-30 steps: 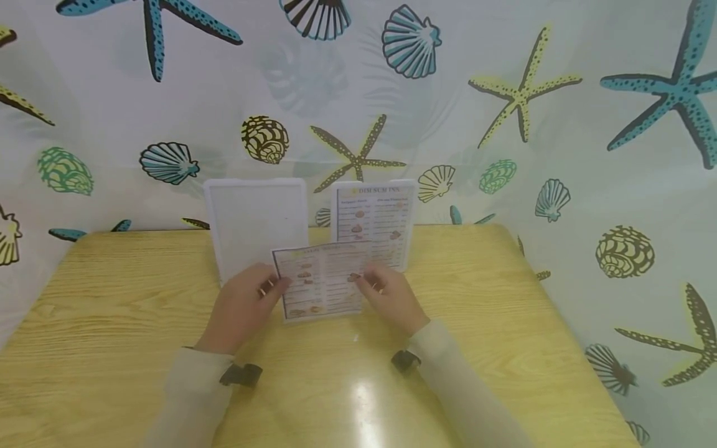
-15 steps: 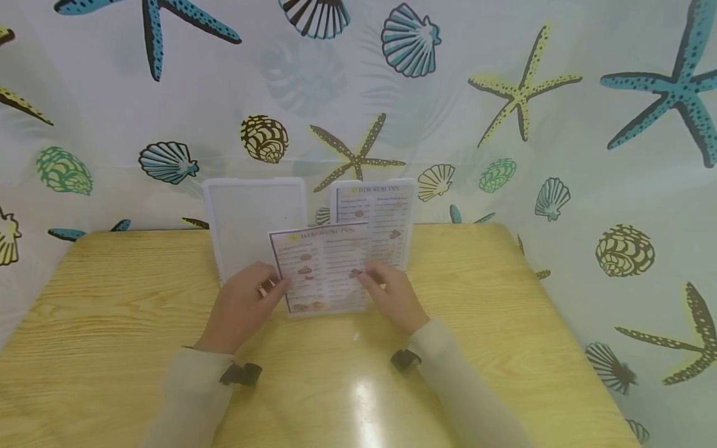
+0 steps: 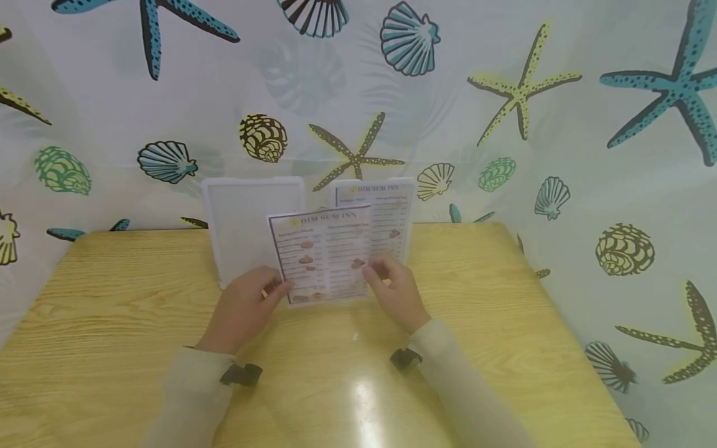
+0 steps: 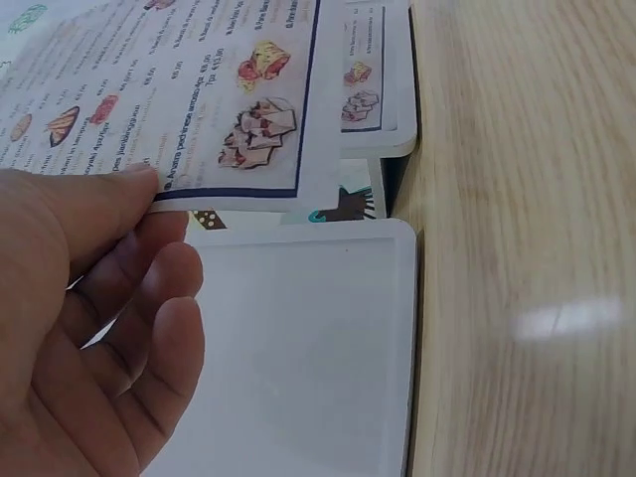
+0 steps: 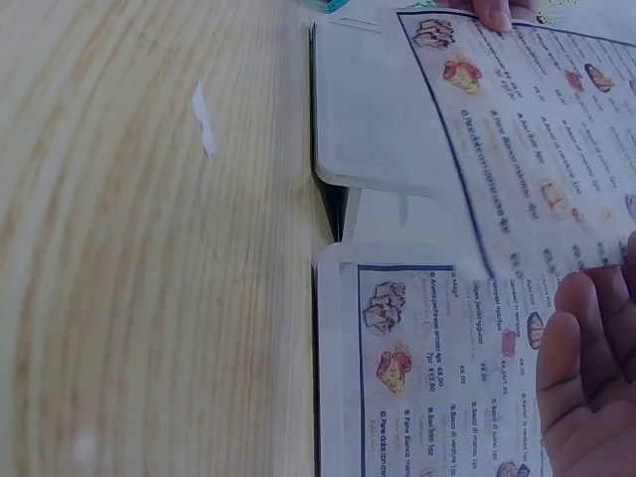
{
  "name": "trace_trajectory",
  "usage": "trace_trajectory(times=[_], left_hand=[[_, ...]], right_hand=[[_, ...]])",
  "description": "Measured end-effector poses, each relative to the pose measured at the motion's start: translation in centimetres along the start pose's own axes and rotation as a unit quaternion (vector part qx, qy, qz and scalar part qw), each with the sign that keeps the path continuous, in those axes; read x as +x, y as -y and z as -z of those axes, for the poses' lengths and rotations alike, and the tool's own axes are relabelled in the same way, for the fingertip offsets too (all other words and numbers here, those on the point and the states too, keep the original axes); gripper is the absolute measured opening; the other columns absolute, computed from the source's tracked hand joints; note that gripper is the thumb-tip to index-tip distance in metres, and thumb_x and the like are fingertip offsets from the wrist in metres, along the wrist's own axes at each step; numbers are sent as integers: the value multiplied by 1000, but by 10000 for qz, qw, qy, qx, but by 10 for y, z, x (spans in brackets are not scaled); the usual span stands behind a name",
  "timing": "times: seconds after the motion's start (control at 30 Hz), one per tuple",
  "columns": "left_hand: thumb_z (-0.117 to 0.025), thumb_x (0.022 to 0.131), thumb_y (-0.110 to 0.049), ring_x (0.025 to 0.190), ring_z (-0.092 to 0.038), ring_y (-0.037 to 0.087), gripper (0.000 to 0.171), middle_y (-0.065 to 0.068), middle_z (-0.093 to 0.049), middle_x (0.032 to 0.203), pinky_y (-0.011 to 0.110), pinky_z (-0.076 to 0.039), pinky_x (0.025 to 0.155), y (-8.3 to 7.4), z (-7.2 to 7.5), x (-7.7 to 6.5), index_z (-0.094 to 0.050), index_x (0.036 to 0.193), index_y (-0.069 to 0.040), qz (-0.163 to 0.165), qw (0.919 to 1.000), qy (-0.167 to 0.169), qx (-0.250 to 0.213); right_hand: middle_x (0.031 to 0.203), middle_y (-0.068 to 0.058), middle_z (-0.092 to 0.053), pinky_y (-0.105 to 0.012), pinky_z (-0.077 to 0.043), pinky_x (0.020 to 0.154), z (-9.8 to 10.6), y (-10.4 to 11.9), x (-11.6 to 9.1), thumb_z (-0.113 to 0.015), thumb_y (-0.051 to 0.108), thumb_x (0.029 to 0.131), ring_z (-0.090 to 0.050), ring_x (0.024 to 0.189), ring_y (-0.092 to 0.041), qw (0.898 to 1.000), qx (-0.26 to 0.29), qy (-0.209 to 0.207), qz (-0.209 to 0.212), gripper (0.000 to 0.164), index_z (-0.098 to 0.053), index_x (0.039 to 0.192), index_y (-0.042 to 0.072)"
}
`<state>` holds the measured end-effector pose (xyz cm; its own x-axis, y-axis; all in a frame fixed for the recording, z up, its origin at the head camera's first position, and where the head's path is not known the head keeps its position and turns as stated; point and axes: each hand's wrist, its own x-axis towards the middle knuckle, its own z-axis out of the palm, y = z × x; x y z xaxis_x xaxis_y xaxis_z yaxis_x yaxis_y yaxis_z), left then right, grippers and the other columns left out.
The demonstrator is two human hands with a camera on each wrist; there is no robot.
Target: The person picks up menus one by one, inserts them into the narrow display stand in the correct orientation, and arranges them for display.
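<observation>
A printed menu sheet headed "DIM SUM INN" is held up between both hands, facing me. At its left edge my left hand pinches the paper; the thumb lies on the print in the left wrist view, the other fingers behind. My right hand grips the right edge. Behind the sheet's left part stands a blank white framed board. To the right, a second white board bears a like menu, partly covered by the held sheet. The lower corner of the held menu hangs apart from the blank board.
The boards stand near the back of a light wooden table. A small white paper scrap lies on the tabletop. Behind hangs a white curtain printed with shells and starfish.
The held menu has tilted upright and risen, so its heading now faces me and covers more of the boards. Both hands have stayed almost in place.
</observation>
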<state>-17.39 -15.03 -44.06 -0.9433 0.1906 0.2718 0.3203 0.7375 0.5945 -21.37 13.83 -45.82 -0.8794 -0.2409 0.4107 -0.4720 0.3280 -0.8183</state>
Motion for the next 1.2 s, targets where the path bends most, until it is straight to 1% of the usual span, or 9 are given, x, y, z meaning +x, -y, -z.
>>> trace_trajectory(times=[0.13,0.23,0.47,0.57,0.7,0.8,0.93,1.03,1.2], left_hand=[[-64,105,-26,75,-55,16,15,-2,-68,90,32,-50,66,1,0,0,-70,98,-14,-33,9996,-265,-69],[-64,104,-26,78,-57,16,15,-1,-71,93,32,-52,68,1,1,0,-71,102,-13,-50,9991,-373,-208],[-61,106,-30,84,-60,16,23,1,-74,102,33,-53,73,0,3,0,-72,110,-10,45,9977,-329,-590],[-59,107,-32,86,-60,16,25,1,-74,103,33,-53,75,-1,4,0,-71,111,-10,116,9974,-323,-635],[-59,107,-33,87,-60,17,26,2,-73,103,33,-52,76,-3,6,-1,-71,111,-10,170,9974,-319,-629],[-59,107,-33,87,-60,17,26,1,-73,102,33,-53,76,-2,6,-1,-71,111,-10,168,9975,-279,-630],[-62,105,-35,86,-60,16,26,0,-72,101,34,-54,75,2,4,0,-71,111,-12,178,9977,-114,-643],[-62,104,-38,83,-59,16,27,-1,-72,99,33,-53,73,4,3,1,-71,109,-13,186,9980,-7,-612],[-63,104,-40,80,-58,16,27,-3,-71,93,33,-51,71,4,2,1,-72,103,-15,172,9985,110,-514]], right_hand=[[103,-7,-71,-28,-55,83,-1,-2,0,-63,12,103,-63,90,-16,10000,48,52,54,9,-67,107,5],[101,-8,-71,-28,-55,83,0,0,0,-64,13,103,-65,89,-18,9998,88,183,49,9,-67,105,5],[101,-7,-73,-31,-56,85,1,0,-1,-62,16,104,-66,91,-19,9982,-73,546,-240,11,-67,104,6],[101,-6,-72,-32,-56,85,1,1,-1,-62,15,103,-65,92,-18,9969,-111,725,-286,9,-67,105,7],[102,-5,-73,-32,-56,84,1,0,-2,-62,14,103,-65,92,-17,9958,-134,879,-233,9,-67,106,8],[104,-6,-73,-32,-57,85,2,-1,-1,-61,15,104,-67,93,-17,9961,-157,850,-170,11,-68,107,7],[105,-8,-73,-33,-58,86,2,0,0,-61,15,104,-69,95,-21,9975,-122,684,-127,13,-68,109,5],[102,-8,-73,-32,-58,84,1,-1,0,-62,14,104,-68,92,-21,9986,-138,517,-22,14,-69,108,4],[96,-6,-72,-28,-58,77,1,-4,0,-62,14,104,-66,84,-16,9991,-176,299,249,12,-69,105,4]])
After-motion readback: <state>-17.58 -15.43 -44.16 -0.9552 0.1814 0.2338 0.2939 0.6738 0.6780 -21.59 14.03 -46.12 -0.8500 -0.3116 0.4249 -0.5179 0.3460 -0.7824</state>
